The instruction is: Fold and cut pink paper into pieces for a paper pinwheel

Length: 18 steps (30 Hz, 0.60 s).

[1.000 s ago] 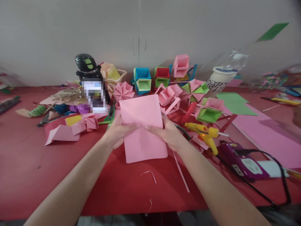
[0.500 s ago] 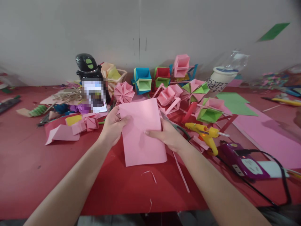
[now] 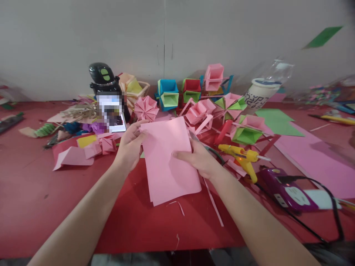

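Note:
I hold a sheet of pink paper (image 3: 166, 162) above a red table (image 3: 133, 221). My left hand (image 3: 129, 146) pinches the sheet's upper left corner with its fingertips. My right hand (image 3: 198, 159) grips the right edge, thumb lying across the top of the paper. The sheet's lower end touches the table and looks like two layers slightly fanned apart at the bottom left.
Folded paper boxes and flowers (image 3: 210, 107) crowd the back of the table. A yellow glue gun (image 3: 242, 157) and a purple power strip (image 3: 285, 192) with a black cable lie at the right. A black bottle (image 3: 104, 81) and a phone (image 3: 112, 114) stand at the left. Paper strips (image 3: 213, 201) lie nearby.
My left hand has slid from the sheet's middle up to its top left corner. The sheet has tilted and its lower end has dropped toward me.

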Each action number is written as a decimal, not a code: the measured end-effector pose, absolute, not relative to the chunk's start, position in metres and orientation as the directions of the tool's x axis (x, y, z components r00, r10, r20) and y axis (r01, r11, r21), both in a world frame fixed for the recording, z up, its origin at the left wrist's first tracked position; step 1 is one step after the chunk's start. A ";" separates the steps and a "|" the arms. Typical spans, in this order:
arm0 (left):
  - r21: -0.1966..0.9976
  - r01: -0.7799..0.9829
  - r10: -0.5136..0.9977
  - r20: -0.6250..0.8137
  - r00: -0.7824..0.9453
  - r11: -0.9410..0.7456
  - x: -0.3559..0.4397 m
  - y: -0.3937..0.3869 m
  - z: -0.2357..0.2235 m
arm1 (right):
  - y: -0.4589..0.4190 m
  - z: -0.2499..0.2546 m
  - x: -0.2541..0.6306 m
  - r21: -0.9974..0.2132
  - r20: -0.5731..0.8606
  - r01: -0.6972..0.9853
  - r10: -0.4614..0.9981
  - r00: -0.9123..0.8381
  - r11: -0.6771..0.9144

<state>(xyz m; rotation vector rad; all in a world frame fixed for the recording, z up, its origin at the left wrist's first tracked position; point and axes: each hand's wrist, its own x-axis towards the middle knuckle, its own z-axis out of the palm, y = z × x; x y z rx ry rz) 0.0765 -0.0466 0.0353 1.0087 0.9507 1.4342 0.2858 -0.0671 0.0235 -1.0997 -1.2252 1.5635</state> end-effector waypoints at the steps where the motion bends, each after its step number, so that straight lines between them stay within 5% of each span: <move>1: 0.942 -0.320 0.995 0.084 -0.059 -0.098 0.076 -0.045 0.034 | -0.067 0.024 0.286 -0.981 -0.141 -0.095 0.957 -0.253 -0.170; 18: 0.975 -0.167 0.990 0.139 -0.038 -0.143 0.070 -0.045 0.025 | -0.066 0.035 0.293 -0.971 -0.199 -0.088 0.954 -0.224 -0.223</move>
